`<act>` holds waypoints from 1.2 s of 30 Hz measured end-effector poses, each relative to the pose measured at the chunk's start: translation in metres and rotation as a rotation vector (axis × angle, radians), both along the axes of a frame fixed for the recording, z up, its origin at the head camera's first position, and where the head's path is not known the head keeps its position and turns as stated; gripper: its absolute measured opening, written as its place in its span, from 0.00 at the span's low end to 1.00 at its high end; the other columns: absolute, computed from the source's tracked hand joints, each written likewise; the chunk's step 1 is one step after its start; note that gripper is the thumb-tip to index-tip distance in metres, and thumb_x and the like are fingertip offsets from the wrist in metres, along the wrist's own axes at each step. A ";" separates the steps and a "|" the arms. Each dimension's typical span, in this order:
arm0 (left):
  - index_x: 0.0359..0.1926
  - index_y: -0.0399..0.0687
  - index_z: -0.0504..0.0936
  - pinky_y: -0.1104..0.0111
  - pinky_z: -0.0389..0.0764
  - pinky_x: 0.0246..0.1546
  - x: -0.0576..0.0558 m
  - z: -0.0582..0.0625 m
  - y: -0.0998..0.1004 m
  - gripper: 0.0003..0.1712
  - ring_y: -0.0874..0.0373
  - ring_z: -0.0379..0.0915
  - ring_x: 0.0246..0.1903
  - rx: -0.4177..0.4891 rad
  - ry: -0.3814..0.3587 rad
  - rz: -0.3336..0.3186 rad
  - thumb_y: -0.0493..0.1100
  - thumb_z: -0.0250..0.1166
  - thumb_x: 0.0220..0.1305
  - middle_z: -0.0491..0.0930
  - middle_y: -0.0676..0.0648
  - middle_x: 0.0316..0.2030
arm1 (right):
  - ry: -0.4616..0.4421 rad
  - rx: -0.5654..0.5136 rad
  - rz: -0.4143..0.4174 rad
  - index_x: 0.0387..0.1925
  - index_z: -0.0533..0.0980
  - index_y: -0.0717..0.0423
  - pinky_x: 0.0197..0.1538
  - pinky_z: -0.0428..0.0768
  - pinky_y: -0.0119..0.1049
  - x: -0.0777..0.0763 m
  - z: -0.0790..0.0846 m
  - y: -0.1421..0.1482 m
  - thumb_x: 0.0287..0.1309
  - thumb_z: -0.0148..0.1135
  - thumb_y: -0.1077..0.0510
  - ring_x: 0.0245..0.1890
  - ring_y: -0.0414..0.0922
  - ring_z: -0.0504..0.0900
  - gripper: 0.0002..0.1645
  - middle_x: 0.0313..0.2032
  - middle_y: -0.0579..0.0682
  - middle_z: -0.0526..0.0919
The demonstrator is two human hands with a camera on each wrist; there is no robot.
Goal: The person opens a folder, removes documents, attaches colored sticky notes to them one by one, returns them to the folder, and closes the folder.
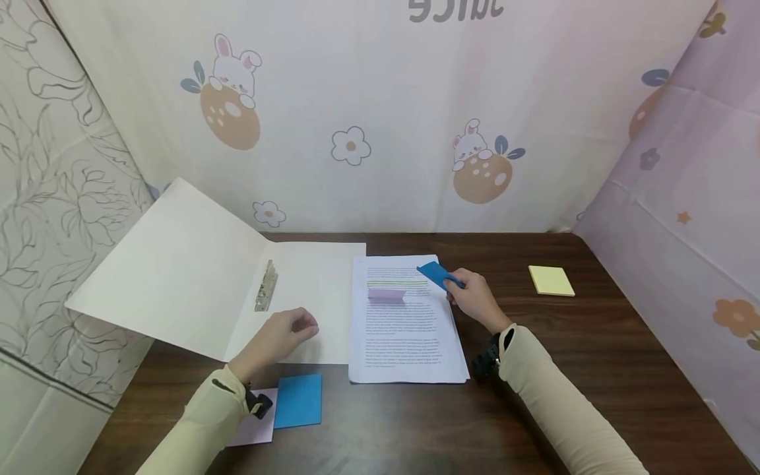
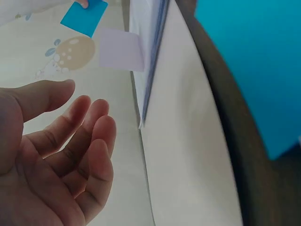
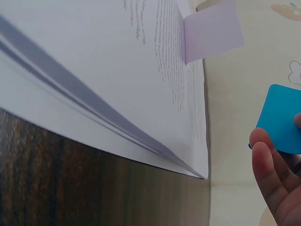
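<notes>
My right hand (image 1: pixel 475 297) pinches a blue sticky note (image 1: pixel 436 273) over the upper right part of a stack of printed paper (image 1: pixel 410 343). On the top sheet a lilac sticky note (image 1: pixel 387 295) stands partly raised, just under a highlighted line. My left hand (image 1: pixel 286 335) hovers above the right cover of a white binder (image 1: pixel 326 277), fingers relaxed and bent with nothing between them. In the left wrist view its thumb and fingertips are apart. The binder lies spread out, its metal clip (image 1: pixel 266 287) near the spine and its left cover tilted up.
A blue sticky note pad (image 1: pixel 299 400) and a lilac pad (image 1: pixel 256 425), partly hidden by the left wrist, lie at the table's front left. A yellow sticky note pad (image 1: pixel 551 280) sits at the right. Patterned curtains (image 1: pixel 392 185) enclose the wooden table (image 1: pixel 594 369).
</notes>
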State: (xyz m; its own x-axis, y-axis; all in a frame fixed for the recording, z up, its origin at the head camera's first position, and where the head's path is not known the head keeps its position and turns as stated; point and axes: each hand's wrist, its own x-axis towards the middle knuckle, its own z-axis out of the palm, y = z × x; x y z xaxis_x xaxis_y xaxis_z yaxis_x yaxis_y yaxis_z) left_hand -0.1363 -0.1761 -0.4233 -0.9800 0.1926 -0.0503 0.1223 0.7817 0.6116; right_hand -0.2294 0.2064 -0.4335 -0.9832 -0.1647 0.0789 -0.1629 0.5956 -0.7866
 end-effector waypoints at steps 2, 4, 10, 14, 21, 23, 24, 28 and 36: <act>0.43 0.49 0.82 0.54 0.80 0.50 -0.004 0.002 0.001 0.09 0.53 0.79 0.44 0.010 0.017 -0.007 0.47 0.62 0.66 0.84 0.49 0.39 | 0.008 -0.007 0.002 0.39 0.82 0.69 0.33 0.76 0.34 0.001 0.001 -0.001 0.69 0.53 0.58 0.30 0.49 0.77 0.17 0.35 0.57 0.76; 0.44 0.48 0.82 0.55 0.80 0.50 -0.007 0.004 0.002 0.10 0.53 0.78 0.44 0.026 0.026 -0.008 0.47 0.62 0.67 0.84 0.49 0.39 | 0.020 -0.009 0.010 0.41 0.82 0.69 0.33 0.76 0.34 0.002 0.001 -0.002 0.68 0.53 0.59 0.30 0.49 0.77 0.17 0.36 0.57 0.77; 0.47 0.47 0.81 0.61 0.80 0.44 -0.018 0.011 0.012 0.11 0.55 0.76 0.41 0.101 0.025 0.011 0.46 0.61 0.67 0.83 0.47 0.40 | 0.052 -0.007 0.018 0.45 0.82 0.68 0.31 0.75 0.33 0.004 0.003 -0.006 0.68 0.53 0.61 0.30 0.47 0.76 0.16 0.38 0.57 0.78; 0.49 0.45 0.80 0.68 0.78 0.37 -0.025 0.015 0.020 0.13 0.57 0.76 0.36 0.154 0.036 0.022 0.45 0.61 0.67 0.83 0.46 0.38 | 0.050 0.003 0.025 0.48 0.81 0.67 0.30 0.74 0.33 0.005 0.003 -0.009 0.68 0.53 0.60 0.31 0.47 0.75 0.17 0.40 0.57 0.78; 0.52 0.42 0.80 0.69 0.75 0.33 -0.033 0.019 0.038 0.16 0.51 0.78 0.33 0.249 0.037 0.026 0.44 0.61 0.67 0.82 0.45 0.33 | 0.094 0.016 0.052 0.47 0.81 0.68 0.32 0.76 0.33 0.007 0.005 -0.014 0.67 0.54 0.63 0.32 0.47 0.78 0.15 0.42 0.58 0.79; 0.52 0.43 0.80 0.69 0.74 0.33 -0.033 0.021 0.045 0.15 0.51 0.78 0.33 0.271 0.027 0.030 0.44 0.61 0.67 0.82 0.46 0.33 | 0.101 0.017 0.059 0.48 0.81 0.68 0.32 0.76 0.33 0.008 0.006 -0.015 0.66 0.55 0.63 0.32 0.47 0.78 0.15 0.42 0.58 0.79; 0.52 0.43 0.80 0.69 0.74 0.33 -0.033 0.022 0.048 0.16 0.52 0.77 0.33 0.279 0.023 0.029 0.44 0.61 0.67 0.82 0.46 0.33 | 0.103 0.017 0.061 0.48 0.81 0.68 0.32 0.76 0.33 0.008 0.007 -0.016 0.66 0.55 0.63 0.32 0.47 0.78 0.15 0.42 0.58 0.79; 0.52 0.44 0.80 0.69 0.75 0.33 -0.034 0.023 0.062 0.15 0.56 0.76 0.31 0.299 0.031 0.025 0.44 0.61 0.67 0.83 0.47 0.33 | 0.112 0.018 0.067 0.50 0.80 0.69 0.32 0.75 0.32 0.011 0.008 -0.018 0.66 0.55 0.63 0.33 0.46 0.78 0.16 0.42 0.57 0.78; 0.54 0.44 0.80 0.69 0.74 0.33 -0.038 0.028 0.086 0.16 0.47 0.78 0.34 0.369 0.020 -0.013 0.43 0.61 0.67 0.83 0.40 0.36 | 0.139 0.044 0.081 0.48 0.81 0.68 0.32 0.74 0.31 0.013 0.009 -0.023 0.65 0.56 0.63 0.33 0.46 0.77 0.15 0.42 0.57 0.78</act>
State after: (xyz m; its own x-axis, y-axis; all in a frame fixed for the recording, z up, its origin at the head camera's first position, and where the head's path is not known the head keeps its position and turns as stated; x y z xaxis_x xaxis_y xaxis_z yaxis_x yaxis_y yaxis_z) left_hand -0.1745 -0.0901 -0.3954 -0.9775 0.2063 0.0434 0.1449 0.5076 0.8493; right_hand -0.2159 0.1831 -0.4245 -0.9467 -0.2495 0.2038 -0.3171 0.6096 -0.7265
